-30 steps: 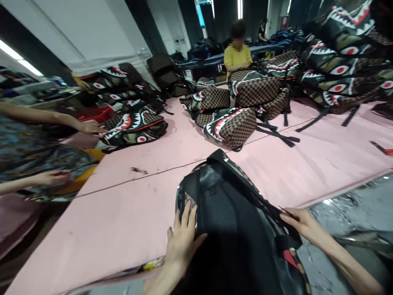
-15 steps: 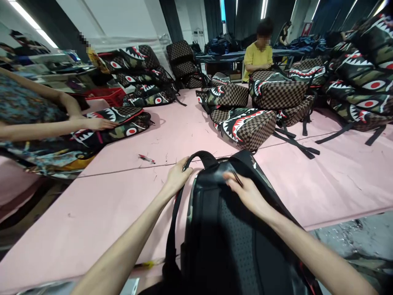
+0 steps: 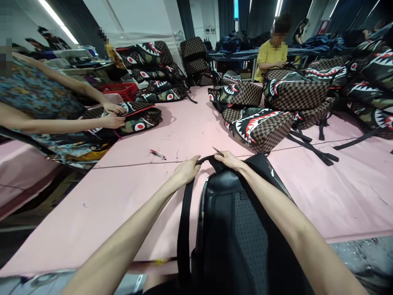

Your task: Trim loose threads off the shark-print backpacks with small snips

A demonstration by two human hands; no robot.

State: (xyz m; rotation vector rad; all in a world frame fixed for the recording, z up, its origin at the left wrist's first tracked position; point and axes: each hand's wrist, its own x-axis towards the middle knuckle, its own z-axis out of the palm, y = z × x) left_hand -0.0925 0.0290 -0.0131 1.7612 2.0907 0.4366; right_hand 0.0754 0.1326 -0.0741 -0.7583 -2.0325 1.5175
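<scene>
A black backpack [image 3: 221,229] lies back panel up in front of me, its padded mesh centre showing and its top pointing away. My left hand [image 3: 186,170] is closed on its black shoulder strap [image 3: 184,221] near the upper end. My right hand [image 3: 230,160] rests at the strap's root by the bag's top edge, fingers pinched round a slim, dark, pointed tool [image 3: 217,151]. The tool's tip sticks out to the upper left; its exact kind is too small to tell. Whether the right fingers also grip the strap, I cannot tell.
On the pink table [image 3: 132,196] lies a red-and-white pen-like item [image 3: 157,154] among thread scraps. Checkered shark-face backpacks [image 3: 258,127] stand beyond my bag, with more stacked [image 3: 156,73] at the back. At left a co-worker's hands [image 3: 115,114] handle another backpack.
My right hand has moved up and left from the back panel to the strap's root. The strap loop is drawn flatter. My view has swung left; the co-worker's second hand now shows on their bag.
</scene>
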